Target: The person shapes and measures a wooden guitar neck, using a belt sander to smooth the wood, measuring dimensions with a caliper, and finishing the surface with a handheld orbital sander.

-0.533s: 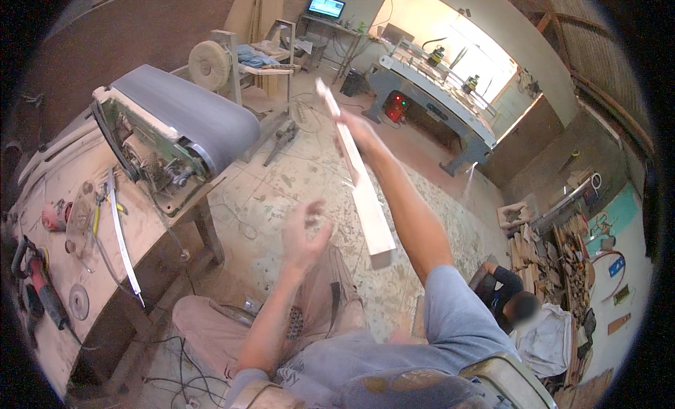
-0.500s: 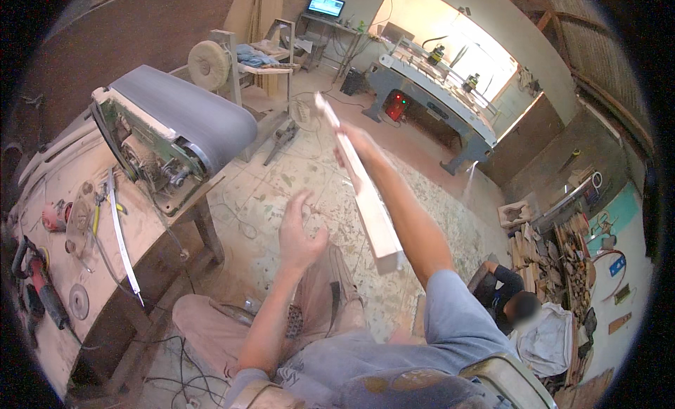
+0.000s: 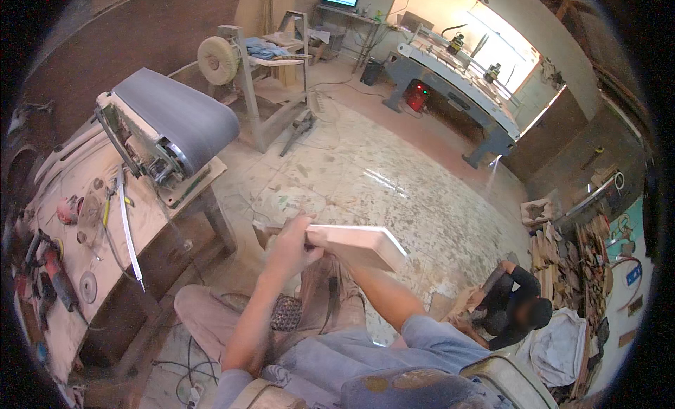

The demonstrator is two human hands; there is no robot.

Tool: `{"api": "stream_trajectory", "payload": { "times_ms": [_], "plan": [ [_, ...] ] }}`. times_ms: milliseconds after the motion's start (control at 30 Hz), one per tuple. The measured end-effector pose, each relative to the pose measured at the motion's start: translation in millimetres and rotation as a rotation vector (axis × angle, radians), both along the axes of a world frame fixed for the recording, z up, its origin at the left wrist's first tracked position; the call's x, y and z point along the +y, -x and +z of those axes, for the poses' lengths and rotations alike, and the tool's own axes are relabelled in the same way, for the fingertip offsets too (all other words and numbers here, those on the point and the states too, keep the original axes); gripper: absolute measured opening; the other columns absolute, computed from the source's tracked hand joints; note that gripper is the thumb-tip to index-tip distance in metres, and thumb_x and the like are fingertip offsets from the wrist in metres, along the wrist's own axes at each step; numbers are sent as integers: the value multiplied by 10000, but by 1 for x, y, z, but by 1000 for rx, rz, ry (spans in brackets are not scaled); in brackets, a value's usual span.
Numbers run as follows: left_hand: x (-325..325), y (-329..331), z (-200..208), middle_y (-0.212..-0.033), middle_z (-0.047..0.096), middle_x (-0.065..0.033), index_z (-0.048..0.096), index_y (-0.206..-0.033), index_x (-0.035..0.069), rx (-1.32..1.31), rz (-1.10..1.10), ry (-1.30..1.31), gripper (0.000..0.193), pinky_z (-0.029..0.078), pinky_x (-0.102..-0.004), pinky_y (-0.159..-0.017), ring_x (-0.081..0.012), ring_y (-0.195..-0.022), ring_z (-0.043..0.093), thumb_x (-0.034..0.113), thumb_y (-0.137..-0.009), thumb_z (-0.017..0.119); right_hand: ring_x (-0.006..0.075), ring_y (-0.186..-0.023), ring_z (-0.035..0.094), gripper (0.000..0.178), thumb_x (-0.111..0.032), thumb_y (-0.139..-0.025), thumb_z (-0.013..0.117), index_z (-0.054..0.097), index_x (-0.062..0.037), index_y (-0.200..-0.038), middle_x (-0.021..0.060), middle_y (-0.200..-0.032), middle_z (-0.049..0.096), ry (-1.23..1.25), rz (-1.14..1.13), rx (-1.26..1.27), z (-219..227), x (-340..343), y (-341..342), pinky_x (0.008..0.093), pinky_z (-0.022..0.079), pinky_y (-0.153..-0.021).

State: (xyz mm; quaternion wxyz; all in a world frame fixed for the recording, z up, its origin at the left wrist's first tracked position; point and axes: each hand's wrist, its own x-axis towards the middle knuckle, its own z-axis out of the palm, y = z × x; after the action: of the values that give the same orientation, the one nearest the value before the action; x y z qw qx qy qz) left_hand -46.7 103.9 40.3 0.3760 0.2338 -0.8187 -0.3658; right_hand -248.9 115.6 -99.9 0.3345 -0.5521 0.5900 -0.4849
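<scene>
Head view: our left hand point(image 3: 287, 246) closes on the pale board point(image 3: 360, 248); our right hand seems hidden, its hold we cannot tell.

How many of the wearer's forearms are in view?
2: the left forearm, leading to the left grip on the board; the right forearm, its far end hidden behind the board.

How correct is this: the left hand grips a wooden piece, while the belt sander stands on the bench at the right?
Only the side is wrong: in the head view, the left hand grips a wooden piece, while the belt sander stands on the bench at the left.
</scene>
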Motion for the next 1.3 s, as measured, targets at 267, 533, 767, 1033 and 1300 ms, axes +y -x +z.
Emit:
{"api": "stream_trajectory", "payload": {
  "times_ms": [267, 533, 767, 1033, 1300],
  "plan": [
    [-6, -31, -4, -1075, 688, -221, 524, -1263, -1, 160, 143, -331, 627, 537, -410, -844, -329, -1007, 689, 158, -739, 829, 257, -905, 716, 318, -43, -817, 574, 742, -2, -1085, 136, -993, 752, -354, 111, 151, 51, 18, -13, 377, 557, -859],
    [-22, -21, 13, -1048, 675, -231, 515, -1258, -35, 223, 346, -242, 646, 532, -433, -847, -361, -973, 683, 193, -728, 806, 296, -962, 738, 545, -28, -904, 480, 525, -53, -1447, 165, -1324, 669, 62, 61, 442, 116, -13, 26, 379, 606, -792],
    [-46, -43, 31, -950, 654, -325, 505, -1092, -88, 267, 400, -141, 556, 544, -497, -774, -482, -888, 676, 212, -705, 767, 236, -542, 700, 289, -47, -905, 647, 703, 25, -1180, 152, -1288, 691, -248, -54, 501, 235, -29, -20, 336, 583, -624],
    [-70, -58, 38, -969, 657, -338, 526, -1123, -94, 215, 346, -123, 633, 532, -514, -831, -499, -933, 664, 253, -644, 754, 292, -1322, 545, 566, -370, -1043, 563, 518, 33, -1439, 181, -1435, 566, 311, 299, -194, 312, -43, -38, 424, 445, -1091],
    [-82, -73, 55, -917, 672, -326, 578, -1057, -84, 245, 273, -166, 566, 535, -503, -825, -486, -950, 670, 248, -625, 731, 307, -1277, 565, 753, -592, -1049, 368, 438, 22, -1481, 243, -1395, 566, 599, 366, 254, 375, -85, -109, 431, 420, -1106]
  ]
}}
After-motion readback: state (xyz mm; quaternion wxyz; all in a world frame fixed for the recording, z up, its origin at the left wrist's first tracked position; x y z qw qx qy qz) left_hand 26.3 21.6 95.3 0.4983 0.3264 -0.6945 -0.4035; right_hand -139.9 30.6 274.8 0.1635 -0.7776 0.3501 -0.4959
